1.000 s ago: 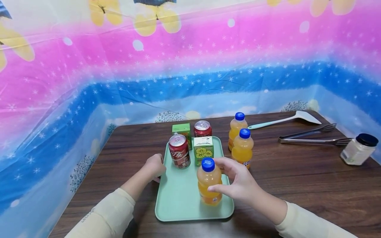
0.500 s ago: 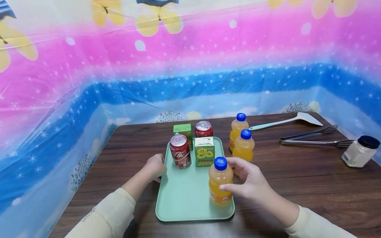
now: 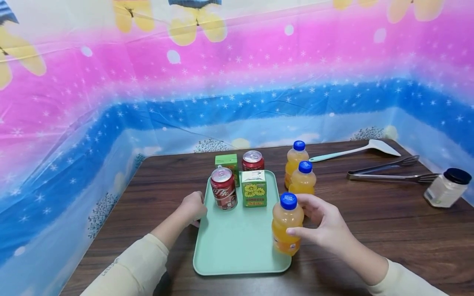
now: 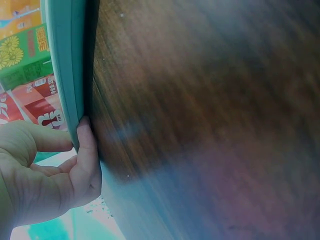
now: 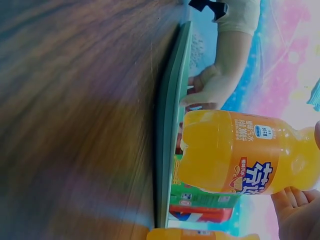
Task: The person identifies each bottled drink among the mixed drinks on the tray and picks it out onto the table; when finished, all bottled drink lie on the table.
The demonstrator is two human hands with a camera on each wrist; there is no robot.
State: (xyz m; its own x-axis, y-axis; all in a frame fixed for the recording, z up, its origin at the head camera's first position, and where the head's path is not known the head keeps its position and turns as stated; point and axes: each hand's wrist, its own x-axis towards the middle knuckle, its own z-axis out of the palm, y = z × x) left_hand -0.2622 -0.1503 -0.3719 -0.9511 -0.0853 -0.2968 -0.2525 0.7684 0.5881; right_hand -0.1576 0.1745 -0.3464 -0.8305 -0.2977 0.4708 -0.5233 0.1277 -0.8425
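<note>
My right hand (image 3: 327,226) grips an orange soda bottle (image 3: 288,234) with a blue cap, upright at the right edge of the green tray (image 3: 229,246). In the right wrist view the base of this bottle (image 5: 250,155) is close over the tray's rim. My left hand (image 3: 192,207) pinches the left rim of the tray, thumb and fingers on either side of the rim (image 4: 67,75) in the left wrist view. Toward the tray's far end stand a red soda can (image 3: 224,189) and a green drink carton (image 3: 254,189), with another carton (image 3: 227,162) and can (image 3: 253,159) behind.
Two more orange soda bottles (image 3: 303,181) stand on the wooden table (image 3: 370,222) just right of the tray. Farther right lie a white-headed spatula (image 3: 377,146) and metal tongs (image 3: 385,176), beside a black-lidded jar (image 3: 448,189). A patterned cloth (image 3: 237,82) hangs behind the table.
The right hand has carried the bottle rightward, from over the tray's middle right to its right edge. The left hand stays at the rim; the other drinks have not moved.
</note>
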